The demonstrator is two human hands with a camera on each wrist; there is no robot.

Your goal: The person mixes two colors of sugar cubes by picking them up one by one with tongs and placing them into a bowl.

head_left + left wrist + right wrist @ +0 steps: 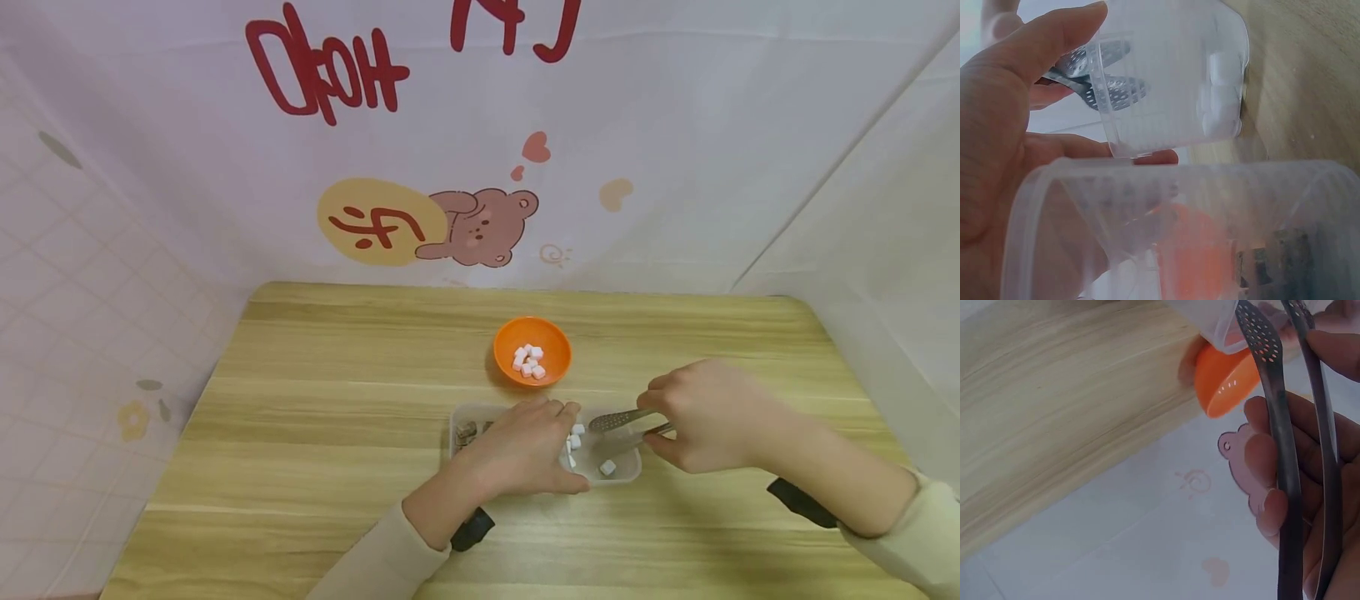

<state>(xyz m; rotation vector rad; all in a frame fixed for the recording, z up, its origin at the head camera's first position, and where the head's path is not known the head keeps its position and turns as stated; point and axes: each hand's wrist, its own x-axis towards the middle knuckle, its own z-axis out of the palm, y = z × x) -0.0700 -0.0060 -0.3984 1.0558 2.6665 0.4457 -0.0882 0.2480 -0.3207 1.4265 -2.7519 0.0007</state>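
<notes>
What appears to be in hand is the picking of cubes point(607, 467) from a clear box point(1172, 75) on the bench point(322, 383). The tongs point(1288, 469) are pinched between thumb and fingers of the right hand point(708, 417), their perforated tips parted above the box's right part, with no cube seen between them. The box is gripped across its width by the left hand point(528, 450), thumb to the near side. Several cubes are grouped beside that hand; one is set apart near the right end. For the next move, the tips seem to need lowering around one cube, then a gentle squeeze. The cubes are white and blunt-edged; those held in the orange bowl point(558, 354), beyond the box, look tinged with pink. Dark pieces point(466, 432) are seen at the left, partly hidden by the left forearm and hand.
</notes>
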